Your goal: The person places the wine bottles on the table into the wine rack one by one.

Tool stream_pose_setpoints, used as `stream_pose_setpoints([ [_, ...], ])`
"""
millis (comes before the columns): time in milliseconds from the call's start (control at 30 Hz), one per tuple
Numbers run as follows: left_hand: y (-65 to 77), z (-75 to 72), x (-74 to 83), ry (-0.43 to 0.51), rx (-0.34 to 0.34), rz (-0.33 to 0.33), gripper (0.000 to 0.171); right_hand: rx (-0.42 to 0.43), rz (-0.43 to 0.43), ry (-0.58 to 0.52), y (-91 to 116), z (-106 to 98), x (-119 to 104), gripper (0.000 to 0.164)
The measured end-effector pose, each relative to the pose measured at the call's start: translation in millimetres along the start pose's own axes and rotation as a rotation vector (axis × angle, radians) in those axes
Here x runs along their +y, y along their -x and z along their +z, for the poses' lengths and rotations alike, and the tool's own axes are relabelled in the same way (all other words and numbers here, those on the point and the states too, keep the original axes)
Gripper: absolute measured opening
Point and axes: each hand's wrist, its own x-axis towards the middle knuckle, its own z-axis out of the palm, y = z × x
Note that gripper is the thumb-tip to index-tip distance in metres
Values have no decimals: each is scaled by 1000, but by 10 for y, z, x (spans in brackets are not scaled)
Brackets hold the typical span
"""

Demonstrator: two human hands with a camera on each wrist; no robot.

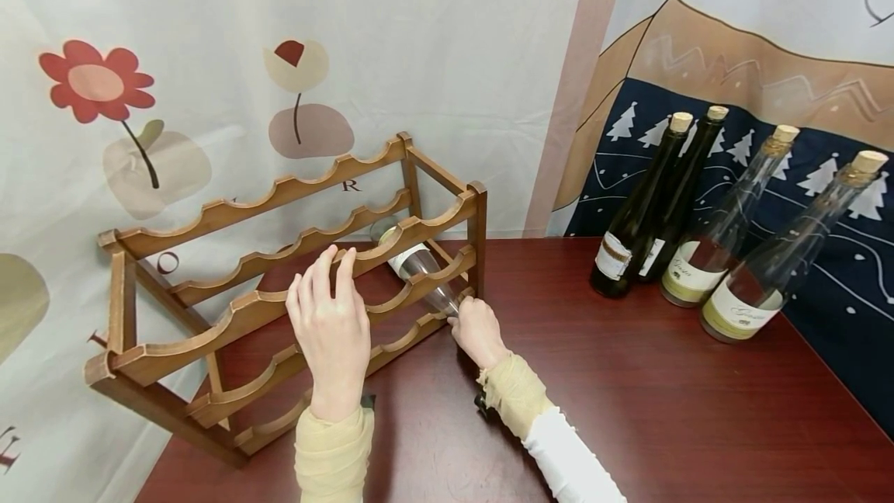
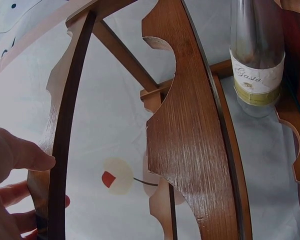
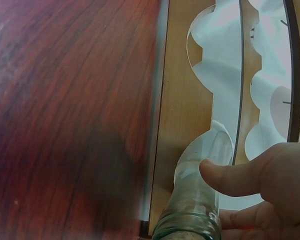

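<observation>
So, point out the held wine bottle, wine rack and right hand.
Held clear wine bottle (image 2: 256,77), left wrist view: label.
Wooden wine rack (image 1: 261,309), head view: upper front rail.
Right hand (image 1: 479,330), head view: its back.

Rack rails (image 1: 422,283) partly hide the clear bottle (image 1: 419,261), which the left wrist view's top edge crops.

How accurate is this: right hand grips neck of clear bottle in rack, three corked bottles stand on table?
One miss: the head view shows four corked bottles standing on the table, not three. The right hand does grip the neck of the clear bottle in the rack.
</observation>
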Motion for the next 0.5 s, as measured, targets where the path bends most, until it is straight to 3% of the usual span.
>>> stream_pose_setpoints([
  [500,6,7,-9,-2,-5,1,40,-161,47,-90,-67,-30,48,23],
])
